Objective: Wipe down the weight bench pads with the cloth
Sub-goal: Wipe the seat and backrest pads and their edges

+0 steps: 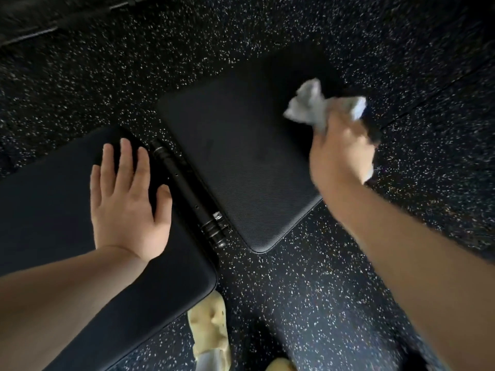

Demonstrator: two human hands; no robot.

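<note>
The person's left hand [128,202] lies flat on the big pad [53,223], with its fingers straight and a little spread. This pad fills the lower left of the view, at about 8 o'clock.

The right hand [341,153] grips a bunched grey cloth [310,105], with its fingers curled round it. The hand looks blurry. The cloth sticks out past the fingers toward 11 o'clock.

The small pad [235,170] sits in the middle of the view. Its long side runs from about 11 o'clock down to 5 o'clock. A black hinge bar [184,191] lies between the two pads.

The cloth is over the far right corner of the small pad. It is hard to tell if it touches the pad. Most of that pad lies toward 8 o'clock from the right hand, so the wipe likely has to sweep that way. The right hand is the nearer one to the small pad.

The floor [308,290] is dark with white specks. Something yellow [211,325] lies at 6 o'clock.
</note>
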